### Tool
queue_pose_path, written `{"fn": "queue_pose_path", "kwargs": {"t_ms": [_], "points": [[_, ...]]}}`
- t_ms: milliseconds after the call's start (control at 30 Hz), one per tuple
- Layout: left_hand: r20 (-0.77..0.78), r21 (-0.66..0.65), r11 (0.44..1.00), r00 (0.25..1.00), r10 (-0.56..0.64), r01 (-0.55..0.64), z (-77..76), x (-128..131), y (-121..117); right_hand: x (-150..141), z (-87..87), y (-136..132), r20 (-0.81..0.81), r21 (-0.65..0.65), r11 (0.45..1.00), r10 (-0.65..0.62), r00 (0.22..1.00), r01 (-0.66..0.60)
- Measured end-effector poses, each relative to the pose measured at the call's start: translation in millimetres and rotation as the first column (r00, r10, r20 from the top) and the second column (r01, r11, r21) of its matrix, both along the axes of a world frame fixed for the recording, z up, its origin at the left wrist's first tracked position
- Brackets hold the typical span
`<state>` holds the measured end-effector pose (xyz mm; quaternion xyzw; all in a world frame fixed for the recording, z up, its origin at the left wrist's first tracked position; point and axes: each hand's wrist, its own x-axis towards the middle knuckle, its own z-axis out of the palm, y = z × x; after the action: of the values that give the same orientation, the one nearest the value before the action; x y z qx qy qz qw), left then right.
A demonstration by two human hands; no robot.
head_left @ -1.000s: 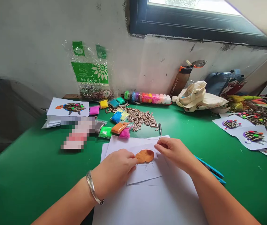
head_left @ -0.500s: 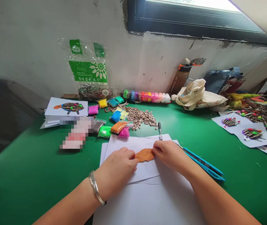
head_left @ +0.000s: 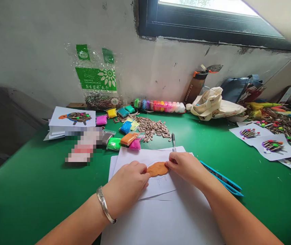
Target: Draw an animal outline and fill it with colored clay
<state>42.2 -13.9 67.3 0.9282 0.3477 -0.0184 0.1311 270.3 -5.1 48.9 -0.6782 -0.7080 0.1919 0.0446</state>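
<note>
change noted: the right hand [head_left: 171, 164] has come off the paper margin and now sits at the right end of the orange clay [head_left: 158, 169], whose upturned right side lies flatter. i read this as the piece now being worked from both ends instead of one.

hands: my left hand [head_left: 132, 177] grasps the clay's left end between thumb and fingers; my right pinches the opposite end. how firmly, i cannot tell from the head view.

clay position: on the small drawing sheet [head_left: 158, 190], within a pencilled oval with leg-like shapes below. some outline shows above and below the clay; the hands hide its ends. in my judgement, the thin edges could tear if pulled hard.

surroundings: larger white paper [head_left: 161, 217] lies underneath, on the green bench [head_left: 45, 190]. the pen [head_left: 173, 141] stands just beyond the right hand, the blue tool [head_left: 223, 180] beside that forearm; these crowd the right side most. clay packets [head_left: 129, 139] sit just past the paper, sunflower seeds [head_left: 155, 127] behind them. a turtle picture [head_left: 79, 117] lies far left, decorated cards [head_left: 273, 146] far right, both out of the way.
</note>
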Motion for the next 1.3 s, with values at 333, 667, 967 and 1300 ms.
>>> {"fn": "queue_pose_path", "kwargs": {"t_ms": [333, 667, 967, 1300], "points": [[-0.078, -0.019, 1.0, 0.997, -0.012, 0.011, 8.5, 1.0, -0.1, 16.4, 8.3, -6.5, -0.279, 0.057, 0.997, 0.057, 0.959, -0.042], [-0.064, -0.087, 0.996, 0.998, 0.004, -0.01, 7.8, 0.6, 1.8, 17.1, -10.6, -36.7, -0.001, 0.196, 0.942, 0.279, 0.96, -0.273], [-0.044, -0.064, 0.998, 0.999, 0.015, -0.018, 6.7, 0.1, 0.9, 22.4, -25.1, -40.5, 0.122, 0.319, 0.864, 0.369, 0.921, -0.389], [-0.034, -0.054, 0.998, 0.999, 0.014, -0.016, 4.2, -0.8, 0.3, 24.6, -24.3, -41.6, 0.094, 0.347, 0.839, 0.415, 0.905, -0.42]]}}
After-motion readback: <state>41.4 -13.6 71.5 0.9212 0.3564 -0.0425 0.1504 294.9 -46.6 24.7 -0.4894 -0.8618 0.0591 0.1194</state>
